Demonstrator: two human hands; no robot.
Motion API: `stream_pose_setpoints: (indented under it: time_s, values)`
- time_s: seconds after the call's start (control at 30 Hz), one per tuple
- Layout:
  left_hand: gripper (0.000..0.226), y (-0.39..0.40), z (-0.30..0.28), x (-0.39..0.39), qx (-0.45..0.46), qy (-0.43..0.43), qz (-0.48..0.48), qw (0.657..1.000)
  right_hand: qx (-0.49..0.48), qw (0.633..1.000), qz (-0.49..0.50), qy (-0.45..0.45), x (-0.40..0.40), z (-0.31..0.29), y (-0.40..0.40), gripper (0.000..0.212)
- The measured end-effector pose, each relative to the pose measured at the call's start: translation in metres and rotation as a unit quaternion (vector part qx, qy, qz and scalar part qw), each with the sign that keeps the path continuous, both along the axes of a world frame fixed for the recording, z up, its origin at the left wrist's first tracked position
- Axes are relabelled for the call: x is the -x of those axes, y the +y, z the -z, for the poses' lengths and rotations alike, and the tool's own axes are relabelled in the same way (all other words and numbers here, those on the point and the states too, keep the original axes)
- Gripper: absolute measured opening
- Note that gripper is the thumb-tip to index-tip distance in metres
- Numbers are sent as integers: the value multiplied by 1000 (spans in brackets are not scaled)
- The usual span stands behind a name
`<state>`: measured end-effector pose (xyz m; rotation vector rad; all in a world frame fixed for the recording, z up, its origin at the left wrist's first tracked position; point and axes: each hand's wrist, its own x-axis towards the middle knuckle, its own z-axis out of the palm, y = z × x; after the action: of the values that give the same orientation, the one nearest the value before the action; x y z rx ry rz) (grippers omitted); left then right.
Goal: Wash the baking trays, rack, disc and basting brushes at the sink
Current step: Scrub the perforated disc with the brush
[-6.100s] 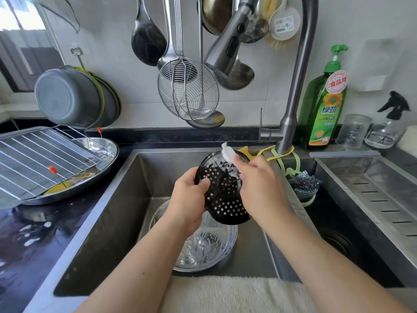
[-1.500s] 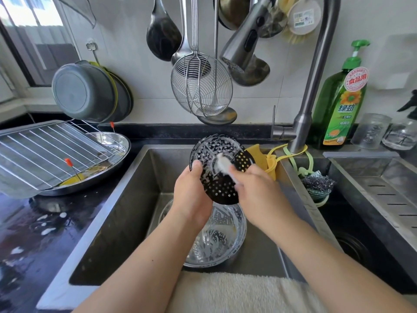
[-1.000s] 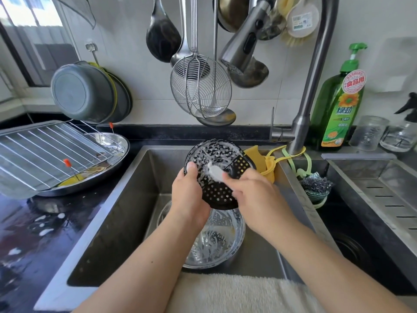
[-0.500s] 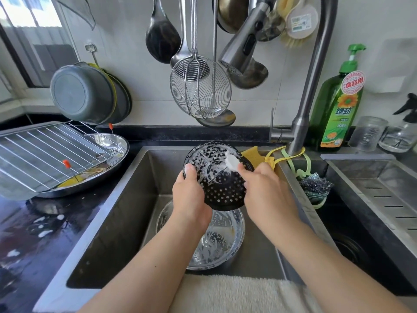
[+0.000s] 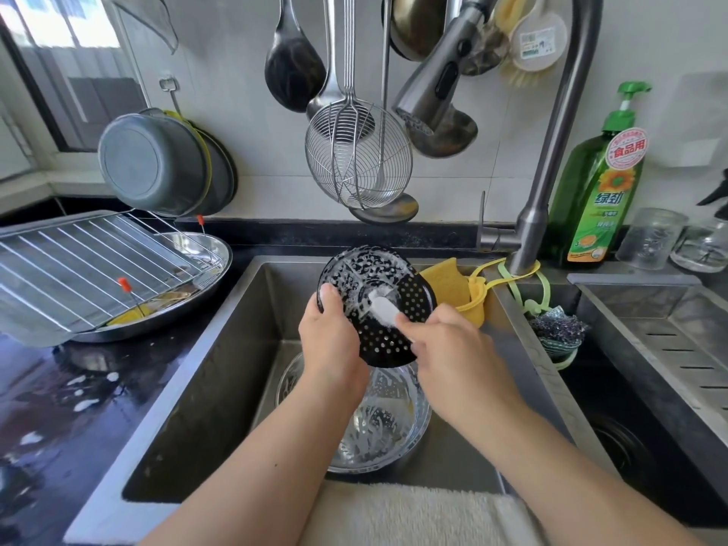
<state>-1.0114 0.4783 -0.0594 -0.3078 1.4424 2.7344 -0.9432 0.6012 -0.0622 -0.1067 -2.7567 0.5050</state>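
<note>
The black perforated disc (image 5: 378,309) is held up on a tilt over the sink (image 5: 220,372), its upper part coated in white suds while the lower holes look mostly bare. The left hand (image 5: 331,340) grips its left rim, thumb over the edge, and the right hand (image 5: 453,348) pinches a small white scrubber (image 5: 384,309) whose tip presses against the middle of the disc. The step in hand looks like soaping and scrubbing the disc, roughly half covered. The next move probably calls for working the scrubber down across the unsudsed lower half, perhaps turning the disc in the left hand, then rinsing it; the faucet head (image 5: 429,84) hangs above and no water is running. Directly below the disc, a glass bowl (image 5: 378,427) streaked with foam sits on the sink floor. Off to the left, on the wet dark surface (image 5: 78,396), a wire rack (image 5: 86,262) lies across a round metal tray (image 5: 185,293), apparently waiting their turn. A green dish soap bottle (image 5: 602,191) stands by the faucet base at the right.
</note>
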Motion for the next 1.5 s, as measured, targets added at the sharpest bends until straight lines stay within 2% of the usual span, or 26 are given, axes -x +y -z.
stream_pose_setpoints:
  time_s: [0.1,0.23,0.37,0.5,0.63,0.77,0.9,0.93,1.03,1.07,1.17,1.23,1.33,1.43,1.5]
  values:
    - [27,0,-1,1,-11,3,-3,1000,-18,996,85,-8,10,-4,16,62]
    - [28,-2,-1,1,-7,5,2,1000,6,998,-47,-31,-2,2,-3,59]
    - [32,3,-1,-3,16,26,31,999,5,999,48,-4,12,-4,17,58]
    - [30,0,-1,-1,18,15,21,999,17,998,-52,-26,0,1,-1,54]
    - [31,2,-1,-2,36,24,35,998,8,998,56,-15,15,-3,18,55]
    - [30,-2,0,2,18,12,29,999,49,997,-55,-37,3,2,-2,47]
    - [32,3,-1,-2,32,32,53,998,15,997,69,-10,14,-4,20,56]
    - [32,4,-1,-2,33,34,54,997,17,998,58,-7,12,-3,16,58]
    - [32,-3,1,6,13,25,34,999,58,995,-71,-30,1,3,-6,51]
    - [32,-5,1,8,7,24,31,999,51,996,-76,-25,2,3,-4,49]
    - [32,-2,-2,5,-22,26,51,998,1,998,60,15,10,-7,17,55]
    - [32,0,-5,1,-49,33,68,996,8,995,91,46,7,-10,20,56]
    - [36,0,-4,2,-79,36,79,993,40,996,7,81,3,-8,7,51]
    - [49,-1,1,6,-110,20,96,989,24,997,-51,48,8,-3,-2,52]
    - [58,-3,4,11,-126,-2,92,988,25,992,-123,18,5,0,-10,49]
